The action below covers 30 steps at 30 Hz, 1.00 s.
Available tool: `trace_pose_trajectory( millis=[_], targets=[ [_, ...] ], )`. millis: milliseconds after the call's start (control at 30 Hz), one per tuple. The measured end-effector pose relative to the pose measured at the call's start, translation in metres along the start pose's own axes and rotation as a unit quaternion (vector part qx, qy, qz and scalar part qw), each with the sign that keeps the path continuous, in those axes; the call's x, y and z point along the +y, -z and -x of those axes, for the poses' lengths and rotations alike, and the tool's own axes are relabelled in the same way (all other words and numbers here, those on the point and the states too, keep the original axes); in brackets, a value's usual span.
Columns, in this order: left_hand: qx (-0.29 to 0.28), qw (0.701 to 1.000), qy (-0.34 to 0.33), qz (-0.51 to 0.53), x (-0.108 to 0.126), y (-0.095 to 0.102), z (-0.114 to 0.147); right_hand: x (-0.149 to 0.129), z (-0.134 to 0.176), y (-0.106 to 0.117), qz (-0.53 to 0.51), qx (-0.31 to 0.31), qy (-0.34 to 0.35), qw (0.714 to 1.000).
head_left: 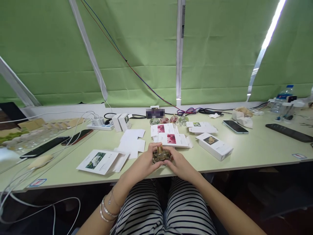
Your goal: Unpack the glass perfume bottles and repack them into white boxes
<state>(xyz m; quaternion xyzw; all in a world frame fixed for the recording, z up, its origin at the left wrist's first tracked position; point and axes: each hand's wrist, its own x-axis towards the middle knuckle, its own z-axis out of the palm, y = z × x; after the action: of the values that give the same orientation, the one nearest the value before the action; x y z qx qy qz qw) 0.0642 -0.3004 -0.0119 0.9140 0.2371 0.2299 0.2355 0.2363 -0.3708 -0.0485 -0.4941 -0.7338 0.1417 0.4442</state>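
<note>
My left hand (144, 163) and my right hand (179, 164) together hold a small round glass bottle (161, 156) with a gold cap and brownish contents, just above the table's near edge. Flattened white cartons lie close by: one with a white flower picture (97, 161) to the left, two with pink flower pictures (171, 138) just behind the bottle. A closed white box with a yellow flower picture (214, 146) lies to the right. Several similar round bottles (168, 120) stand in a row at the back.
The pale green table (256, 150) carries phones at left (44, 147) and right (235, 126), a power strip with chargers (100, 124), cables, a dark flat bar (290, 132), a water bottle (281, 98) and crumpled paper (242, 117). Green blinds hang behind.
</note>
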Motion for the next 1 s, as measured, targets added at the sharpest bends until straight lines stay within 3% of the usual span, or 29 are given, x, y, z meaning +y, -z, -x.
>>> trace_pose_trajectory(
  millis=[100,200,300,367,433,500,633,700,767,867,933,1000],
  targets=[
    [0.014,1.0,0.004,0.013,-0.004,-0.005,-0.002,-0.005,-0.003,0.021,0.095,0.014,0.004,0.995],
    [0.024,0.999,0.012,0.024,-0.004,-0.008,-0.003,-0.001,0.002,0.058,0.239,0.111,-0.05,0.963],
    [0.02,0.999,0.018,0.017,-0.003,-0.008,-0.001,0.02,0.016,0.097,0.385,0.174,-0.2,0.884],
    [0.016,1.0,0.02,0.015,-0.004,-0.008,0.001,0.038,0.028,0.116,0.425,0.137,-0.338,0.828],
    [0.017,0.999,0.02,0.023,-0.007,-0.01,0.003,0.049,0.038,0.131,0.4,0.077,-0.435,0.803],
    [0.025,0.999,0.015,0.039,-0.01,-0.012,0.005,0.049,0.046,0.144,0.352,0.051,-0.459,0.814],
    [0.054,0.986,0.015,0.159,-0.011,-0.015,0.01,0.025,0.061,0.163,0.141,0.041,-0.324,0.935],
    [0.059,0.953,0.008,0.296,-0.003,-0.012,0.017,0.012,0.063,0.161,-0.023,-0.002,-0.239,0.971],
    [0.04,0.899,-0.029,0.435,0.012,-0.006,0.028,0.003,0.058,0.147,-0.161,-0.064,-0.194,0.966],
    [-0.006,0.837,-0.08,0.541,0.039,0.009,0.048,-0.005,0.038,0.107,-0.262,-0.172,-0.161,0.936],
    [0.004,0.827,-0.076,0.557,0.054,0.018,0.06,-0.007,0.023,0.076,-0.295,-0.264,-0.138,0.908],
    [0.059,0.831,-0.034,0.553,0.062,0.025,0.069,-0.007,0.013,0.047,-0.352,-0.333,-0.127,0.865]
  ],
)
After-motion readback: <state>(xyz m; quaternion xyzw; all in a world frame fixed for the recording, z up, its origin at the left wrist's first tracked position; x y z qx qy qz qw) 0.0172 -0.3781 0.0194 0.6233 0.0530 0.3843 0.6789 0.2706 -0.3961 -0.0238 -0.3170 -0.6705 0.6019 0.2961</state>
